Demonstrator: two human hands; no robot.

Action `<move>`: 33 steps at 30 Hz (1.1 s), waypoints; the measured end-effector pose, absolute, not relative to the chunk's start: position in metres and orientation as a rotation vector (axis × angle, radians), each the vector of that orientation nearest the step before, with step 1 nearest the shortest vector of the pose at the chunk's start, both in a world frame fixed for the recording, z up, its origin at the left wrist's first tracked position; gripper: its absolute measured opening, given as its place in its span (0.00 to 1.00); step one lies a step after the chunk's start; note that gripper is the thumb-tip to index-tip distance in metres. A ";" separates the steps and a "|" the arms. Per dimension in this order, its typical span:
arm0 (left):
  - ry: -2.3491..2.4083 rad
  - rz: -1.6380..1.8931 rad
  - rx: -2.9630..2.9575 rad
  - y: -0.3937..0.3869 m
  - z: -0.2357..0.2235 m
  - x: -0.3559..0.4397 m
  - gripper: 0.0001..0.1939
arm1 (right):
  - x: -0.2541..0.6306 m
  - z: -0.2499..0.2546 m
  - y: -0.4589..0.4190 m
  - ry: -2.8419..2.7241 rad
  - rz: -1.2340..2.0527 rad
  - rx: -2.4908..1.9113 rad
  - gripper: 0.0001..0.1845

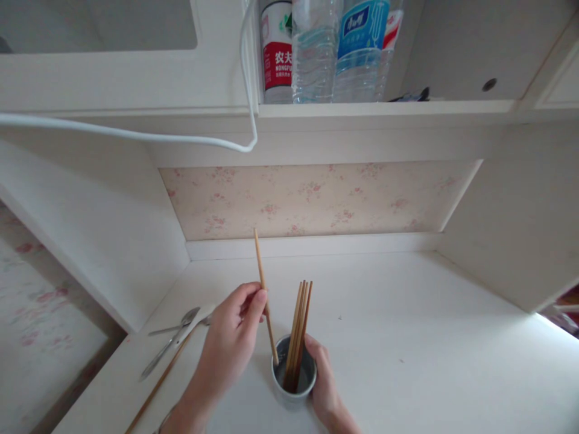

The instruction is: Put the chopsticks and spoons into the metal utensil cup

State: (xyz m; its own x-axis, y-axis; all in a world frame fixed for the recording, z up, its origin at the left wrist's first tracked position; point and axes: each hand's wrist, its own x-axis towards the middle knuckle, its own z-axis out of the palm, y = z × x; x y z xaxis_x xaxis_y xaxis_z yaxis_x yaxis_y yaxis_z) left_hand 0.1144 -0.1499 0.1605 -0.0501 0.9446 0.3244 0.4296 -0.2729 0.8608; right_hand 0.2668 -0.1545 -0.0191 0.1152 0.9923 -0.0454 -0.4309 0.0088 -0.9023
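Observation:
My left hand (233,337) pinches a single wooden chopstick (261,271) between thumb and fingers; the stick stands nearly upright with its lower tip at the rim of a small grey cup (294,386). Several more chopsticks (299,325) stand inside the cup, leaning toward the back. My right hand (326,380) wraps round the cup's right side and steadies it on the white desk (407,337).
Two metal spoons (174,337) and another chopstick (158,383) lie on the desk to the left of my left hand. A shelf above holds water bottles (316,48). A white cable (136,134) hangs across the upper left. Side panels wall the desk left and right.

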 end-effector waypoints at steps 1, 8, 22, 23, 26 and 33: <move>1.452 1.291 1.746 -0.146 0.157 0.119 0.18 | 0.267 -0.019 -0.155 -0.771 1.318 -0.942 0.24; 1.491 1.120 1.973 -0.142 0.112 0.137 0.14 | 0.267 -0.010 -0.155 -0.785 1.357 -0.911 0.23; 1.388 0.942 1.861 -0.158 0.079 0.132 0.18 | 0.269 -0.006 -0.155 -0.713 1.371 -0.981 0.26; 1.377 0.938 1.864 -0.157 0.080 0.131 0.18 | 0.269 -0.007 -0.154 -0.717 1.386 -0.965 0.26; 1.357 0.945 1.878 -0.154 0.082 0.131 0.19 | 0.267 -0.012 -0.153 -0.681 1.437 -0.937 0.30; 1.254 0.974 1.711 -0.153 0.079 0.126 0.20 | 0.268 -0.011 -0.154 -0.759 1.439 -0.874 0.25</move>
State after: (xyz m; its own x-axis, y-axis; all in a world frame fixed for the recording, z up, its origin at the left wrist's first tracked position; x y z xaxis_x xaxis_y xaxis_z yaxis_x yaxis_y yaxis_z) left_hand 0.1265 -0.1528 0.0788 0.2174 0.9676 0.1287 0.3645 -0.2028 0.9088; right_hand 0.2682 -0.1541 -0.0108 0.0123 0.9972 -0.0734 -0.5022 -0.0573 -0.8629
